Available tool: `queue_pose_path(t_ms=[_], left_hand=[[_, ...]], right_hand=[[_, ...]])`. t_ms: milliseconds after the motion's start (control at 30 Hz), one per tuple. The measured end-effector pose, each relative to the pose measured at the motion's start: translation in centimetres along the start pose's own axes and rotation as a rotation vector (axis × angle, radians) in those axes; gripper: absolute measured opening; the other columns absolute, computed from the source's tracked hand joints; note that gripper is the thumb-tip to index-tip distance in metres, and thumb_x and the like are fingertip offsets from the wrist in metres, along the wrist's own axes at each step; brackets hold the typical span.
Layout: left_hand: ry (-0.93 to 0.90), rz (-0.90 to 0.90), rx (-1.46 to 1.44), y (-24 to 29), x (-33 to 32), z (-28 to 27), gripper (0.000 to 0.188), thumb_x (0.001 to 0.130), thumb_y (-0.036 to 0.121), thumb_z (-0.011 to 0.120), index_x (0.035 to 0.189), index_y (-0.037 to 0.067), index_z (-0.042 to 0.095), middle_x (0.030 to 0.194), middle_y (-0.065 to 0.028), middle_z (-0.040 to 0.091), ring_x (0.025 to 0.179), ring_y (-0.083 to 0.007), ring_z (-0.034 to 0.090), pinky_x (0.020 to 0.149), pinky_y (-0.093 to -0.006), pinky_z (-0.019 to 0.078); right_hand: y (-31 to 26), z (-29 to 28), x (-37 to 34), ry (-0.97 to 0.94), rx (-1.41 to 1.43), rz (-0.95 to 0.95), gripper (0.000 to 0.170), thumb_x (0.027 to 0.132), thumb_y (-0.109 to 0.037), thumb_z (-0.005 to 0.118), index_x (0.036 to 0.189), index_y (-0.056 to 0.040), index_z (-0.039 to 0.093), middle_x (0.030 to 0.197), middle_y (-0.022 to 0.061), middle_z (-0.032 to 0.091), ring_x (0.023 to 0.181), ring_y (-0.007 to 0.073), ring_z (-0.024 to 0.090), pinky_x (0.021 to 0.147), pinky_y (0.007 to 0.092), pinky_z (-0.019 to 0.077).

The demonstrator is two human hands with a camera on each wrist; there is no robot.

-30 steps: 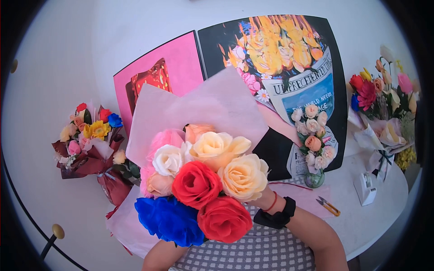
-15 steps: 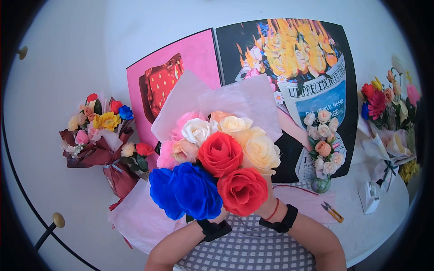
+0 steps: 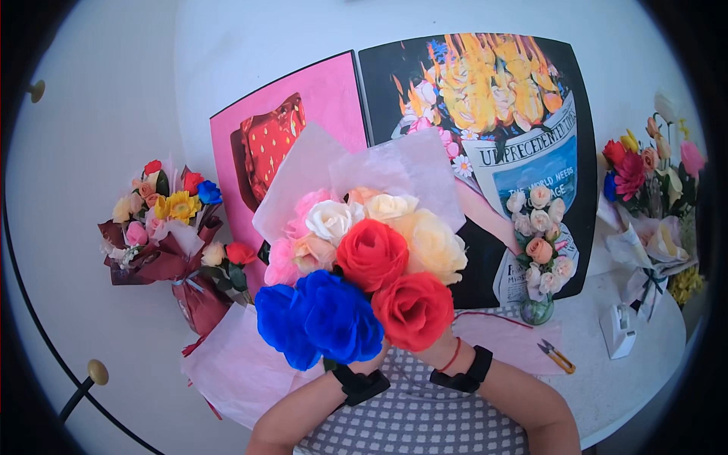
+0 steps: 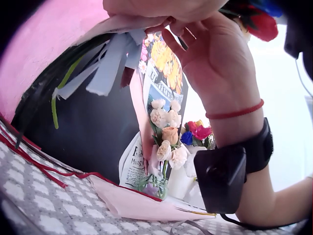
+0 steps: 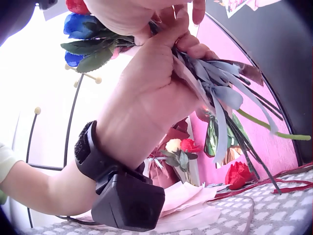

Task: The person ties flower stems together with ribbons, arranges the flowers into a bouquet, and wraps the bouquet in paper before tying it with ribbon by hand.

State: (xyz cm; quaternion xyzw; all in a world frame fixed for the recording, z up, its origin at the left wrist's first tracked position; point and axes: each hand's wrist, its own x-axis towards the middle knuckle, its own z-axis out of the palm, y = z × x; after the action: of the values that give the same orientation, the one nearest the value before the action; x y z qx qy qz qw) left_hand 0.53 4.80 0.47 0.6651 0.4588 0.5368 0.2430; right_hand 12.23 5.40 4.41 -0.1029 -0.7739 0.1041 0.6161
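Observation:
A bouquet (image 3: 371, 254) of red, blue, cream, white and pink roses is held up in front of the body, its blooms facing the head camera. Pale pink wrapping paper (image 3: 406, 171) stands up behind the flowers. In the right wrist view my left hand (image 5: 151, 90) grips the bundled stems (image 5: 239, 139). A light blue-grey ribbon (image 5: 228, 95) hangs among them below that hand. My right hand (image 4: 215, 68), with a red cord at the wrist, curls its fingers around the bouquet's neck, close against the left. From above, the blooms hide most of both hands.
Scissors (image 3: 556, 356) and a white tape dispenser (image 3: 618, 331) lie at the right. Behind stand a glass vase (image 3: 537, 310) of pale flowers and two pictures. Wrapped bouquets flank the table, a dark red one (image 3: 199, 296) at left. Pink paper (image 3: 235, 364) covers the front left.
The head view has shifted, and the bouquet has turned a little, its blue roses moving up and rightward. My left wrist has come into sight below the blooms.

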Motion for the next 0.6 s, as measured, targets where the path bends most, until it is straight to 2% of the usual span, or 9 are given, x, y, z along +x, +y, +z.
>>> queue_pose_path(t_ms=[33,67,100,167,200,433,467,567,600], left_hand=[[0.004,0.001,-0.005,-0.1,-0.3,-0.3,0.035,0.08,0.001,0.054,0.114,0.002,0.043,0.11,-0.0113,0.05,0.102,-0.0201,0.05,0.085,-0.0327,0.0432],[0.009,0.004,-0.008,-0.4,-1.5,-3.1,0.035,0.08,0.001,0.054,0.114,0.002,0.043,0.11,-0.0113,0.05,0.102,-0.02,0.05,0.085,-0.0327,0.0433],[0.015,0.008,-0.012,-0.4,-1.1,-1.2,0.035,0.08,0.001,0.054,0.113,0.002,0.043,0.11,-0.0112,0.05,0.101,-0.02,0.05,0.085,-0.0327,0.0433],[0.029,0.018,-0.022,-1.6,-2.8,-1.4,0.035,0.08,0.001,0.054,0.113,0.002,0.044,0.11,-0.0112,0.05,0.101,-0.0199,0.05,0.084,-0.0326,0.0435],[0.037,0.022,-0.028,-1.7,-4.0,-4.8,0.035,0.08,0.001,0.054,0.113,0.002,0.044,0.11,-0.0112,0.05,0.101,-0.0199,0.051,0.084,-0.0326,0.0435],[0.079,0.045,-0.068,-2.1,-4.7,-3.2,0.034,0.08,0.001,0.054,0.113,0.002,0.044,0.109,-0.0111,0.051,0.1,-0.0197,0.051,0.084,-0.0323,0.0441],[0.082,0.047,-0.073,2.2,0.7,-3.2,0.034,0.08,0.001,0.054,0.112,0.002,0.044,0.109,-0.0111,0.051,0.1,-0.0196,0.051,0.083,-0.0323,0.0441],[0.088,0.048,-0.089,1.2,-0.9,-4.0,0.034,0.08,0.001,0.054,0.112,0.002,0.044,0.108,-0.0111,0.051,0.099,-0.0195,0.051,0.083,-0.0322,0.0444],[0.091,0.047,-0.094,1.2,-1.1,-4.3,0.033,0.08,0.001,0.054,0.112,0.002,0.044,0.108,-0.0111,0.051,0.099,-0.0195,0.051,0.083,-0.0322,0.0444]], right_hand=[[-0.2,-0.2,0.0,-0.079,-0.089,-0.018,0.039,0.073,-0.015,0.064,0.11,-0.0103,0.053,0.111,0.0085,0.054,0.1,0.0236,0.052,0.086,0.0356,0.041],[-0.2,-0.3,0.1,-0.157,-0.177,-0.039,0.034,0.078,-0.013,0.06,0.111,-0.0081,0.052,0.11,0.0091,0.054,0.1,0.0228,0.052,0.085,0.034,0.042],[0.0,-0.3,0.2,-0.156,-0.177,-0.045,0.034,0.078,-0.013,0.06,0.111,-0.0081,0.052,0.11,0.0091,0.054,0.1,0.0228,0.052,0.085,0.034,0.042],[1.1,0.3,0.1,0.063,-0.082,-0.276,0.036,0.07,-0.019,0.067,0.102,-0.0071,0.058,0.102,0.0098,0.058,0.095,0.0272,0.055,0.077,0.0369,0.045],[1.7,0.8,-0.9,0.053,-0.059,-0.231,0.031,0.077,-0.026,0.059,0.1,-0.0051,0.056,0.097,0.0119,0.059,0.087,0.0276,0.057,0.073,0.0352,0.0469],[1.6,0.5,-0.3,0.029,-0.067,-0.259,0.034,0.076,-0.026,0.06,0.102,-0.0048,0.054,0.099,0.0122,0.058,0.089,0.0274,0.056,0.073,0.0351,0.0465],[1.8,0.3,-0.7,0.027,-0.069,-0.26,0.034,0.076,-0.026,0.061,0.102,-0.0047,0.054,0.099,0.0122,0.058,0.089,0.0274,0.056,0.073,0.0351,0.0465],[1.0,1.1,2.5,0.021,-0.075,-0.258,0.036,0.075,-0.026,0.061,0.103,-0.0045,0.053,0.1,0.0124,0.057,0.09,0.0273,0.056,0.074,0.0351,0.0463],[2.0,-0.5,0.7,0.018,-0.076,-0.256,0.036,0.075,-0.026,0.061,0.103,-0.0045,0.053,0.1,0.0124,0.057,0.09,0.0273,0.056,0.074,0.035,0.0462]])
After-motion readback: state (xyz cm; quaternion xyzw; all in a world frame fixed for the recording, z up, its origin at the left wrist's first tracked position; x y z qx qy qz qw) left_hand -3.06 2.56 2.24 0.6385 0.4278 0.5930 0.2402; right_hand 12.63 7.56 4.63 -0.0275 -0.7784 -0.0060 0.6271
